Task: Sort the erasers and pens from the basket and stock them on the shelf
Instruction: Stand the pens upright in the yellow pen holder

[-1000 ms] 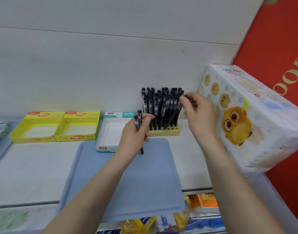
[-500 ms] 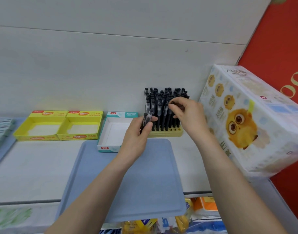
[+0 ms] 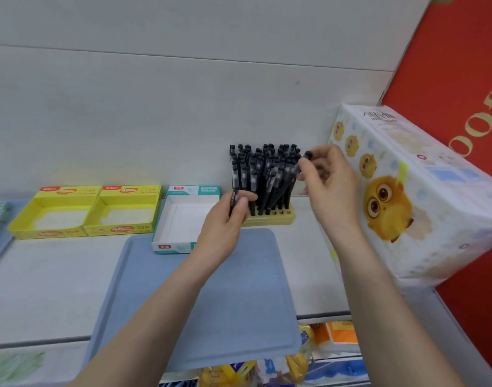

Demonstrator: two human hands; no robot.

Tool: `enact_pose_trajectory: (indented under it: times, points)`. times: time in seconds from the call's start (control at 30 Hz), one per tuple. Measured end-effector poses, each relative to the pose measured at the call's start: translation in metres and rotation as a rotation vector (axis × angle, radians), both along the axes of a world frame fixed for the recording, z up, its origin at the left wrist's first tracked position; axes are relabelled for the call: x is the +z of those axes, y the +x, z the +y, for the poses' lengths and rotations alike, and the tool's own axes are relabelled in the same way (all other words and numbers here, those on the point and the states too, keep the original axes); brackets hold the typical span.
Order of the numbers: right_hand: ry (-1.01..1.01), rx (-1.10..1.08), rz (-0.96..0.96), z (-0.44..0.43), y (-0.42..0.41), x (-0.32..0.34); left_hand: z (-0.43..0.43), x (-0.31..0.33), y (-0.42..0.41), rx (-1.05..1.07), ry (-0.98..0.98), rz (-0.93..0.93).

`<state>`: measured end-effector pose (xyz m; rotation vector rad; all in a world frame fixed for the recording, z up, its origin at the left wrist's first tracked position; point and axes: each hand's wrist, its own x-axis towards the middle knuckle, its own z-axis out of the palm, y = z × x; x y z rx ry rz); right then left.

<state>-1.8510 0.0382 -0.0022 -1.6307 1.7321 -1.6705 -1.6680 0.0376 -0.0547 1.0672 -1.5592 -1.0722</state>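
A yellow pen stand (image 3: 270, 217) at the back of the white shelf (image 3: 52, 286) holds several upright black pens (image 3: 263, 171). My left hand (image 3: 225, 222) grips one black pen (image 3: 233, 201) just left of the stand's front corner. My right hand (image 3: 330, 181) pinches the top of another black pen (image 3: 302, 164), which leans at the stand's right side. Two yellow eraser boxes (image 3: 85, 210) and a white and teal box (image 3: 183, 219) sit to the left, with no erasers visible in them.
A blue tray (image 3: 200, 311) lies on the shelf under my forearms, overhanging the front edge. A large tissue pack with owl pictures (image 3: 406, 191) stands at the right, against a red panel (image 3: 462, 65). Packaged goods (image 3: 295, 358) fill the lower shelf.
My left hand now shows one pen instead of two and sits closer to the stand. My right hand has lifted and shifted to the stand's right side, pinching a pen.
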Motion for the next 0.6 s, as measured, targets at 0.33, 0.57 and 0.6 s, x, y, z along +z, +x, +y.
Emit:
enact_pose_trajectory:
  times: [0.33,0.57,0.6]
  points:
    - [0.078,-0.042,0.314,-0.016,0.004,-0.022,0.003,0.001,0.005,0.003,0.149,0.165]
    - [0.019,-0.073,0.306,-0.008,0.013,-0.009,0.003,0.006,0.008,-0.048,-0.009,0.061]
    - [-0.001,-0.019,0.271,-0.003,0.018,-0.002,0.002,0.007,0.006,-0.05,-0.02,0.034]
